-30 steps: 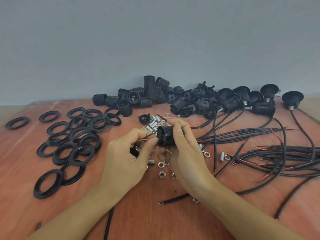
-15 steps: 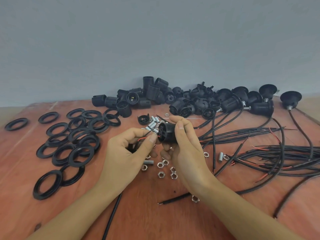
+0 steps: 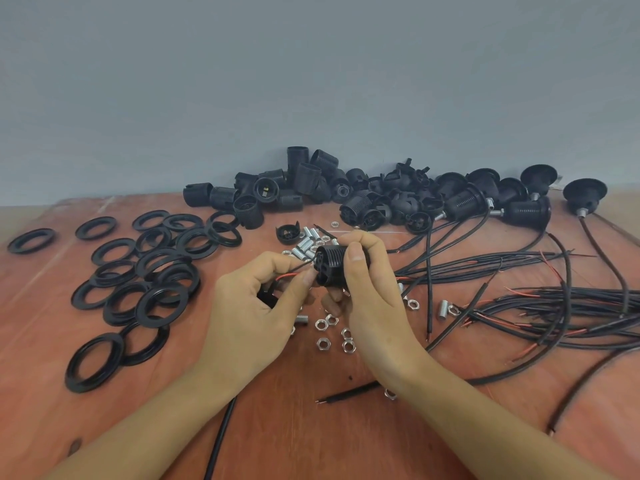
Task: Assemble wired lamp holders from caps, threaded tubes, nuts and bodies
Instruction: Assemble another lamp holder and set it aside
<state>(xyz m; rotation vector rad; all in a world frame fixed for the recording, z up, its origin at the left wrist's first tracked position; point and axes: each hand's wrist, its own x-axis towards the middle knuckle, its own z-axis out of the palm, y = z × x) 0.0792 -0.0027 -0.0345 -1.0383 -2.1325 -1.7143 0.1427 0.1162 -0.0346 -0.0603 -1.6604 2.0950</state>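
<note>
My right hand (image 3: 370,292) grips a black ribbed lamp holder body (image 3: 329,266) above the table's middle, its open end turned left. My left hand (image 3: 252,313) pinches the thin red wire (image 3: 289,276) and a black wire at that end, and a black part is partly hidden in its palm. A black cable (image 3: 221,434) runs down from the left hand toward me. Silver nuts (image 3: 332,332) lie under the hands, and threaded tubes (image 3: 306,239) lie just behind them.
Black rings (image 3: 152,275) are spread over the left of the wooden table (image 3: 311,427). A pile of bodies and caps (image 3: 363,197) lines the wall, finished holders (image 3: 526,209) sit at back right, and loose cables (image 3: 554,306) cover the right side.
Both hands have stayed in place with the body held between them. The left fingers have shifted slightly on the wires at the body's end.
</note>
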